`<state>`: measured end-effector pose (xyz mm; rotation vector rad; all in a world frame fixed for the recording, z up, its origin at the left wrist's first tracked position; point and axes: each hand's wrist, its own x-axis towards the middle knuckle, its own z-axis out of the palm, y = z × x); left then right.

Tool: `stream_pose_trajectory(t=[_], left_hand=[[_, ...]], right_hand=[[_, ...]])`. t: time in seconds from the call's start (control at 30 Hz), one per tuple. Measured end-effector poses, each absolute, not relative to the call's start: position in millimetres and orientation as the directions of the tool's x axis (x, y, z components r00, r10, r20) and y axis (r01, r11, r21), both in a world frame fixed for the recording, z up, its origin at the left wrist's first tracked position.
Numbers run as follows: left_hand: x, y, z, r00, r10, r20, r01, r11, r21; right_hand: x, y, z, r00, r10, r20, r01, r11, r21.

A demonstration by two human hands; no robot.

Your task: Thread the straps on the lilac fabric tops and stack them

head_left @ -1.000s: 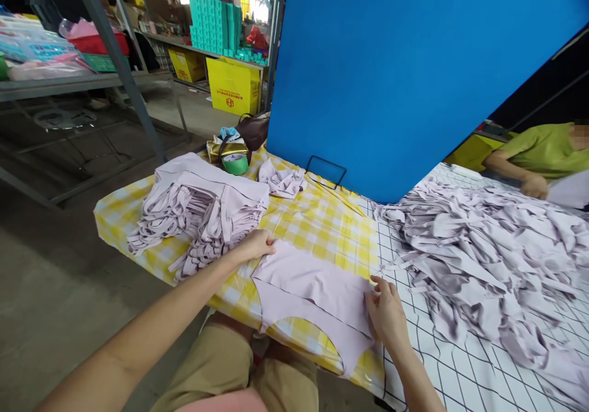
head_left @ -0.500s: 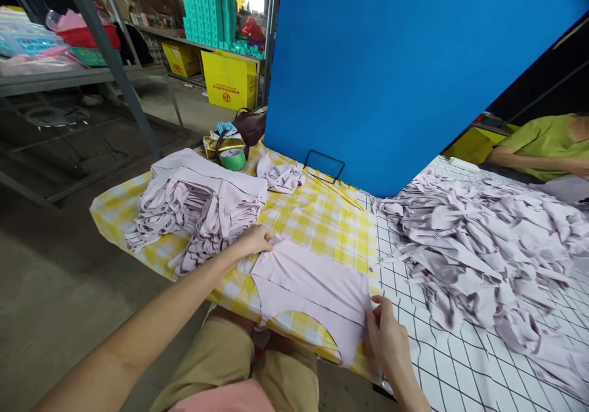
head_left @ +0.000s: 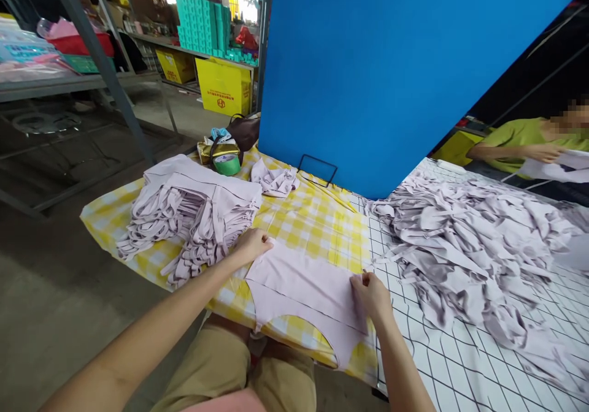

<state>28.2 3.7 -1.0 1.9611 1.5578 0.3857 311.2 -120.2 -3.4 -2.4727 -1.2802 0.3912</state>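
A pale lilac sleeveless top [head_left: 304, 289] lies spread on the yellow checked cloth [head_left: 317, 228], its curved cut-out towards me. My left hand [head_left: 252, 246] pinches its far left corner, thumb against fingers. At the far right corner, the fingers of my right hand [head_left: 373, 294] are closed on the fabric edge. Left of the top stands a thick stack of matching lilac tops [head_left: 202, 185], straps hanging down its near side. One crumpled lilac piece [head_left: 275, 179] lies behind.
A large blue board [head_left: 368, 75] rises at the table's back. To the right, a loose heap of lilac garments [head_left: 464, 234] covers white grid cloth [head_left: 423, 357]. Green tape [head_left: 227, 165] sits at the back left. Across the table, a person in a green shirt [head_left: 519, 133] handles lilac fabric.
My right hand has moved up along the top's right edge to its far corner. My left hand keeps its pinch. The person opposite has raised a lilac piece.
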Motion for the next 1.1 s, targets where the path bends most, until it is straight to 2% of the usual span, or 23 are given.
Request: stream_pose_trajectory(t=[0.2, 0.33, 0.57, 0.67, 0.73, 0.8, 0.9, 1.0, 1.1], left_hand=[[19.4, 6.7, 8.0, 0.269, 0.961, -0.067, 0.723, -0.156, 0.673], [28.5, 24.9, 4.5, 0.238, 0.971, 0.005, 0.722, -0.181, 0.668], [49.5, 30.6, -8.0, 0.238, 0.965, 0.108, 0.757, -0.254, 0.602], [45.0, 15.7, -11.6, 0.426, 0.89, 0.164, 0.739, -0.447, 0.504], [38.1, 7.6, -15.3, 0.622, 0.774, 0.117, 0.675, -0.606, 0.422], [29.5, 4.2, -18.0, 0.728, 0.685, 0.029, 0.624, -0.679, 0.388], [18.3, 6.3, -17.3, 0.762, 0.644, -0.063, 0.614, -0.688, 0.386], [16.0, 5.6, -13.6, 0.738, 0.662, -0.131, 0.653, -0.652, 0.386], [24.3, -7.3, -12.8, 0.728, 0.681, -0.077, 0.652, -0.652, 0.386]], right_hand=[[319.3, -113.8, 13.4, 0.506, 0.859, -0.078, 0.744, -0.48, -0.465], [322.7, -93.9, 18.4, 0.522, 0.853, -0.007, 0.761, -0.47, -0.448], [301.7, -75.3, 0.6, 0.521, 0.838, 0.161, 0.838, -0.467, -0.282], [289.7, -85.5, -10.2, 0.363, 0.899, 0.245, 0.929, -0.329, -0.168], [286.4, -94.2, -19.5, 0.226, 0.957, 0.18, 0.973, -0.214, -0.083], [289.4, -103.7, -28.6, 0.178, 0.982, 0.064, 0.984, -0.176, -0.043], [303.7, -120.4, -36.1, 0.216, 0.976, -0.005, 0.976, -0.216, -0.028], [318.8, -136.1, -33.5, 0.269, 0.963, -0.036, 0.962, -0.27, -0.041], [327.9, -143.2, -23.9, 0.373, 0.927, -0.04, 0.924, -0.375, -0.074]])
